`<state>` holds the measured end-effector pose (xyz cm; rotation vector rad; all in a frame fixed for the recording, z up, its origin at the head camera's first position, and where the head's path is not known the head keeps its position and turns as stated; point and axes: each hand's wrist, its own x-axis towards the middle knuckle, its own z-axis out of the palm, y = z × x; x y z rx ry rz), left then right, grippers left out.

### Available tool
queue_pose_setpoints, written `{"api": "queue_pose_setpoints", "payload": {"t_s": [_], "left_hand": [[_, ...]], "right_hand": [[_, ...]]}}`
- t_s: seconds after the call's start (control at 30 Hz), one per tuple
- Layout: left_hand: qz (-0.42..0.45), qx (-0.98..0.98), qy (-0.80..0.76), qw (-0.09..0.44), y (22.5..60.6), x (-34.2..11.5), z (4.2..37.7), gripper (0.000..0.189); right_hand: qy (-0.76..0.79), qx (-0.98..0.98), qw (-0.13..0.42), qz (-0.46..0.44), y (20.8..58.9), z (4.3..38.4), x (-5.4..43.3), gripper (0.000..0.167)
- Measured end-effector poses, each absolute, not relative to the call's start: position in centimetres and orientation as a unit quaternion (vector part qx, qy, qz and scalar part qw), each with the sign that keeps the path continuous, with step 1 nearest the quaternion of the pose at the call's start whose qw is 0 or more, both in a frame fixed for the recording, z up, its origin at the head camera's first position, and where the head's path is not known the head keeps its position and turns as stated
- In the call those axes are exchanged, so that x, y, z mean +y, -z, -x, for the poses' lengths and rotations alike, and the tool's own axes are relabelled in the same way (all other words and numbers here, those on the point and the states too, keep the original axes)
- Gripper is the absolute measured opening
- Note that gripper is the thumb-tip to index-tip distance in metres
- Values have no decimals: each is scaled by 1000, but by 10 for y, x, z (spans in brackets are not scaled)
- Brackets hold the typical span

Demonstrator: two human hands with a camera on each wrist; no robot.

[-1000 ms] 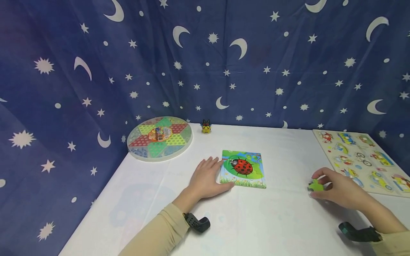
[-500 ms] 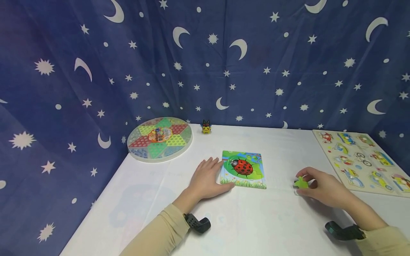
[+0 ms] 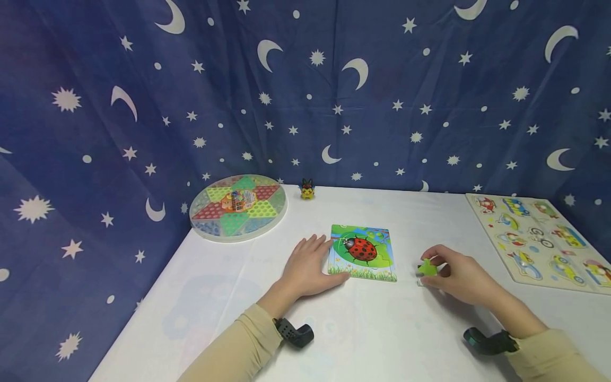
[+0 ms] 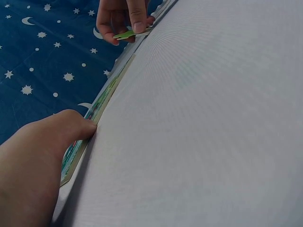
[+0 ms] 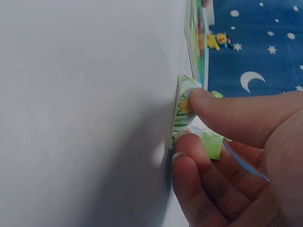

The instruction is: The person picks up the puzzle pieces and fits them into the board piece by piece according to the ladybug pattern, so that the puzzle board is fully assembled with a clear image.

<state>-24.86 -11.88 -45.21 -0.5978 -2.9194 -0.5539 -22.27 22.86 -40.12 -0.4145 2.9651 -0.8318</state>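
Observation:
A square ladybug jigsaw puzzle (image 3: 361,250) lies on the white table in front of me. My left hand (image 3: 307,268) rests at its left side, fingers extended along the left edge and thumb at the lower edge; the left wrist view shows the thumb touching the board's rim. To the right of the puzzle, my right hand (image 3: 455,273) pinches a green puzzle piece (image 3: 428,267) between thumb and fingers. The right wrist view shows grass and a yellow flower on this puzzle piece (image 5: 184,106), held close over the table. My fingers hide part of it.
A round star-patterned Chinese checkers board (image 3: 238,207) lies at the back left. A small yellow-and-black toy figure (image 3: 307,189) stands at the back edge. On the right lies a cream vehicle puzzle board (image 3: 534,241). A blue curtain (image 3: 305,122) hangs behind the table.
My right hand has moved left with the puzzle piece, from beside the vehicle board to near the ladybug puzzle's right side. My left hand has stayed in place.

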Motion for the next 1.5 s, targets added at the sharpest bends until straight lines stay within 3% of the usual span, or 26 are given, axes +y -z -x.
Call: {"api": "queue_pose_setpoints", "payload": {"t_s": [0.83, 1.3, 1.5], "left_hand": [[195, -963, 182, 47, 449, -118, 248, 94], [194, -963, 181, 44, 449, -118, 247, 93], [192, -964, 178, 39, 448, -118, 248, 94]], "right_hand": [[277, 945, 34, 169, 405, 236, 176, 49], [249, 950, 0, 188, 412, 244, 154, 52], [235, 953, -29, 190, 412, 245, 149, 38]]}}
